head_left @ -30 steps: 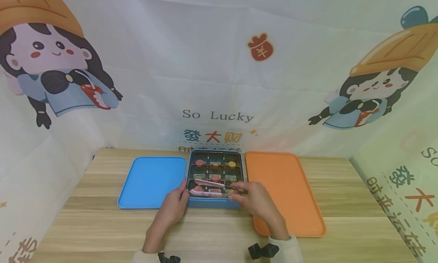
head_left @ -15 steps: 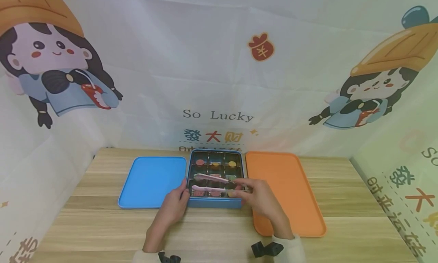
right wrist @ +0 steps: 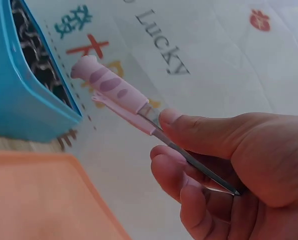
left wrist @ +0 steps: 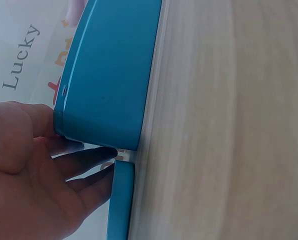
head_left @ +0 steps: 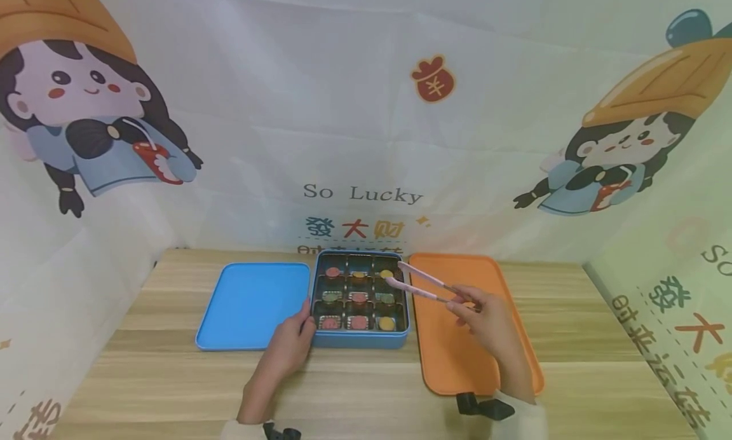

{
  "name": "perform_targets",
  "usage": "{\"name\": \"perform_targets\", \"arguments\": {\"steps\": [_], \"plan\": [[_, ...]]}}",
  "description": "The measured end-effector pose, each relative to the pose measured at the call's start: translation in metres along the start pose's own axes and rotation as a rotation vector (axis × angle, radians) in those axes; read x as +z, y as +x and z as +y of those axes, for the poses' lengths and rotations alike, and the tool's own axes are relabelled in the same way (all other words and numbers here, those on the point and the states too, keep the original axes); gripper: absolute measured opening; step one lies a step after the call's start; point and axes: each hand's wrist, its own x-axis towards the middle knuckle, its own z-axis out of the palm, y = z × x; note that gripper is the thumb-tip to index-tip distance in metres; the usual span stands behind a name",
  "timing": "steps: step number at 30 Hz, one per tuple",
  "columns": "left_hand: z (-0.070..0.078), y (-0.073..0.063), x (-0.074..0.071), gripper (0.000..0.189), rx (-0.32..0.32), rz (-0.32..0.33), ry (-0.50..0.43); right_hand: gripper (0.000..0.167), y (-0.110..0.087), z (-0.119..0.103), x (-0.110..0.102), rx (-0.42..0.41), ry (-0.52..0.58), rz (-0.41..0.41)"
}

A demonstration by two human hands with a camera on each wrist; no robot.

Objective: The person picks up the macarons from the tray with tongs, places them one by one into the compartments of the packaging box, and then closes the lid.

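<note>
A blue tin box (head_left: 359, 341) stands mid-table, its dark tray split into several compartments. Small round pieces lie in them, such as a pink piece (head_left: 330, 323), a green piece (head_left: 331, 297) and a yellow piece (head_left: 386, 323). My left hand (head_left: 294, 338) holds the tin by its front left corner, thumb at the rim and fingers along the side in the left wrist view. My right hand (head_left: 486, 319) pinches metal tongs with pink ends (head_left: 420, 292). Their tips are apart with nothing between them, near the tin's right rim; the right wrist view shows the tongs (right wrist: 116, 90) too.
On the left lies a blue lid or tray (head_left: 254, 306), close beside the tin. An orange tray (head_left: 457, 357) lies on the right, beneath my right hand. Behind the wooden table (head_left: 354, 389) hangs a printed white cloth (head_left: 343, 109).
My right hand has moved right and the tongs have left the front compartments, baring the front row of pieces. The pink piece near the tong tips now sits in the front left compartment.
</note>
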Motion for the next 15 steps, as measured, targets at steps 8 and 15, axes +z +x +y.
{"name": "perform_targets", "arguments": {"steps": [8,15], "plan": [[0.0,0.0,0.0,0.051,-0.003,-0.003,-0.003,0.04,-0.007,0.019,-0.028,0.062,-0.05,0.052],[0.0,0.0,0.0,0.051,-0.007,-0.004,-0.003,0.045,-0.012,0.031,-0.043,0.216,-0.056,0.085]]}}
